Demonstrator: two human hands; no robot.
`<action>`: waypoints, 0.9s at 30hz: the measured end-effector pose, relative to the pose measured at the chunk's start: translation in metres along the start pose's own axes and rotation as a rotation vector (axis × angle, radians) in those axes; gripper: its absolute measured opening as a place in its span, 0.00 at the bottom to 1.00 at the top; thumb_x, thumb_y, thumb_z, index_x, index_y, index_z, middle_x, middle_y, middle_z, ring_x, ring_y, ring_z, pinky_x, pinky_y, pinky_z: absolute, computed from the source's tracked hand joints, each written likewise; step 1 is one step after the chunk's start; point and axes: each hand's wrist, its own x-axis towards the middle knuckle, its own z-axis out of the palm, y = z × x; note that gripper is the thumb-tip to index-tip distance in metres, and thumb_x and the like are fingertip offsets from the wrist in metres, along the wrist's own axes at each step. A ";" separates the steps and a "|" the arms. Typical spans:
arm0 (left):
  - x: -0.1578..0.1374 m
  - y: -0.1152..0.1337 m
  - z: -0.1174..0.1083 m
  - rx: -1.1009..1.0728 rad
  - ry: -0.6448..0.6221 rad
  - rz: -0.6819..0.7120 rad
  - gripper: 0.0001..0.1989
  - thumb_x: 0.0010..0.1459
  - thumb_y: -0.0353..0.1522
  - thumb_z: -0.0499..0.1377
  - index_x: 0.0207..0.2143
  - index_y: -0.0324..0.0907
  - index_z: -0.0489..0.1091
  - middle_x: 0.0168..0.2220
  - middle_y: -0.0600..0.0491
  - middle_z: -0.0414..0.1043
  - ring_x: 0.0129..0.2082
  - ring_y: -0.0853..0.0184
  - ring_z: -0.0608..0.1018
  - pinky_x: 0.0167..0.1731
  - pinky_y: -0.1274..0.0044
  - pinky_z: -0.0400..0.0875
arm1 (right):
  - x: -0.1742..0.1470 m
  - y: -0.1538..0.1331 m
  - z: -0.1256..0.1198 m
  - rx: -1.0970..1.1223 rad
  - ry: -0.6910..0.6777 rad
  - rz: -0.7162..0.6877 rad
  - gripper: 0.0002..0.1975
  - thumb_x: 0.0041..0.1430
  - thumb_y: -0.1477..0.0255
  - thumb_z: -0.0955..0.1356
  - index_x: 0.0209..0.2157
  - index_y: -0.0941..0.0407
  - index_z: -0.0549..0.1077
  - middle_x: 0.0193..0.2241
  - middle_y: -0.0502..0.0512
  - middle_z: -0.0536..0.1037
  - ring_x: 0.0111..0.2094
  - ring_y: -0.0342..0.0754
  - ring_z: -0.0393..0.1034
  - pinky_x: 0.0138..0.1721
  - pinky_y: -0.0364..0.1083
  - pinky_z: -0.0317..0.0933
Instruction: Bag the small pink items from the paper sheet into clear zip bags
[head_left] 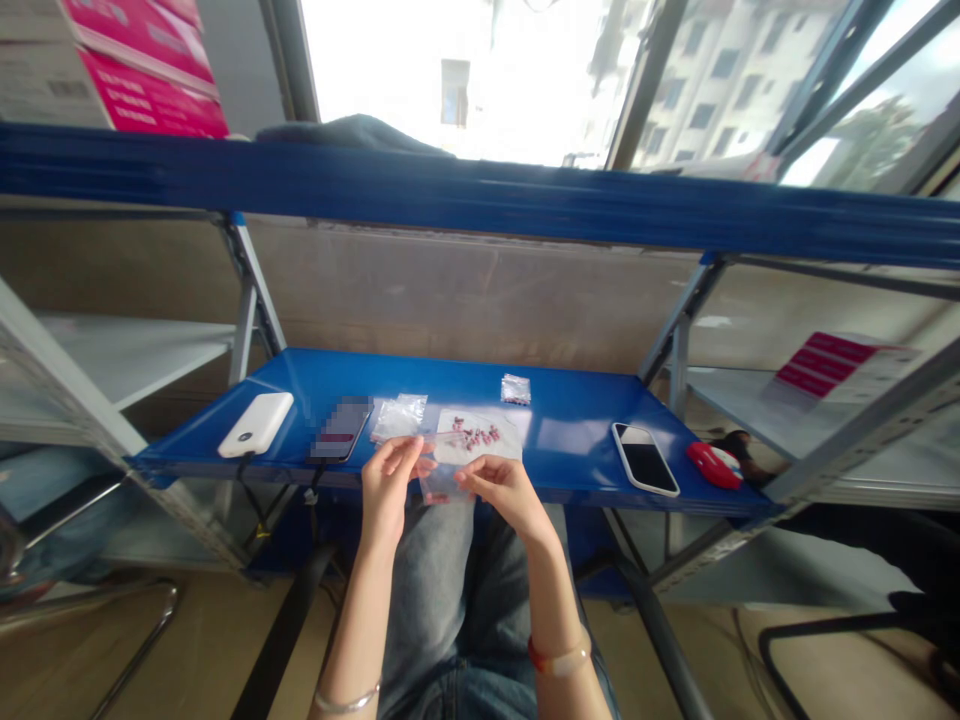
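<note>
On the glossy blue tabletop (574, 425), a sideways scatter of small dark-red pieces (477, 436) lies on a white paper-like sheet (508, 432) just beyond the fingers, nearer the right hand (507, 490) than the left hand (386, 487), both pinching a small clear plastic bag (442, 484) between them.

Glossy plastic bag (438, 487); smooth, shiny tabletop (574, 405); matt denim jeans (436, 580); polished metal bangle (348, 704)

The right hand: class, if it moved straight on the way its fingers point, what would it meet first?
The clear bag at the fingertips of the right hand. Past that, probably the left hand, though depth is hard to judge from this one view.
</note>
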 end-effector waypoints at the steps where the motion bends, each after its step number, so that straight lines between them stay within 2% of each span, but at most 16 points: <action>1: 0.000 0.000 0.000 0.004 -0.005 -0.003 0.17 0.45 0.41 0.66 0.32 0.38 0.72 0.30 0.50 0.77 0.24 0.68 0.77 0.27 0.78 0.70 | 0.000 -0.001 0.000 0.001 0.006 -0.010 0.15 0.47 0.59 0.72 0.27 0.58 0.75 0.22 0.51 0.75 0.23 0.42 0.66 0.26 0.42 0.59; 4: 0.000 0.000 -0.002 0.026 -0.043 -0.013 0.16 0.46 0.40 0.66 0.33 0.38 0.72 0.31 0.49 0.77 0.25 0.67 0.78 0.26 0.79 0.70 | 0.001 0.000 0.000 0.014 0.046 -0.060 0.14 0.51 0.59 0.70 0.31 0.57 0.75 0.27 0.52 0.77 0.27 0.44 0.68 0.28 0.42 0.60; 9: -0.001 -0.001 -0.002 0.056 -0.131 -0.043 0.14 0.47 0.39 0.66 0.33 0.38 0.73 0.32 0.48 0.78 0.26 0.67 0.79 0.27 0.79 0.70 | 0.004 0.003 0.000 0.019 0.154 -0.112 0.14 0.52 0.59 0.70 0.30 0.56 0.74 0.26 0.52 0.76 0.27 0.46 0.69 0.30 0.44 0.61; 18: 0.002 -0.004 -0.002 0.145 -0.095 -0.029 0.13 0.45 0.38 0.66 0.30 0.37 0.74 0.27 0.49 0.78 0.31 0.64 0.79 0.31 0.78 0.69 | 0.003 -0.002 -0.001 0.063 0.210 -0.116 0.14 0.52 0.59 0.69 0.30 0.57 0.71 0.26 0.52 0.76 0.27 0.45 0.68 0.31 0.43 0.60; 23: 0.002 -0.007 -0.001 0.152 -0.092 0.019 0.13 0.46 0.38 0.66 0.30 0.38 0.74 0.29 0.50 0.78 0.34 0.63 0.79 0.37 0.76 0.70 | 0.004 0.004 -0.002 0.040 0.240 -0.170 0.10 0.52 0.63 0.69 0.29 0.57 0.72 0.28 0.52 0.76 0.31 0.46 0.69 0.33 0.43 0.59; 27: 0.002 -0.009 -0.001 0.190 -0.090 0.064 0.13 0.47 0.39 0.65 0.31 0.38 0.73 0.31 0.49 0.78 0.35 0.63 0.79 0.38 0.76 0.70 | 0.004 0.006 -0.002 0.058 0.255 -0.195 0.09 0.52 0.65 0.70 0.28 0.57 0.74 0.28 0.52 0.76 0.32 0.45 0.69 0.33 0.42 0.58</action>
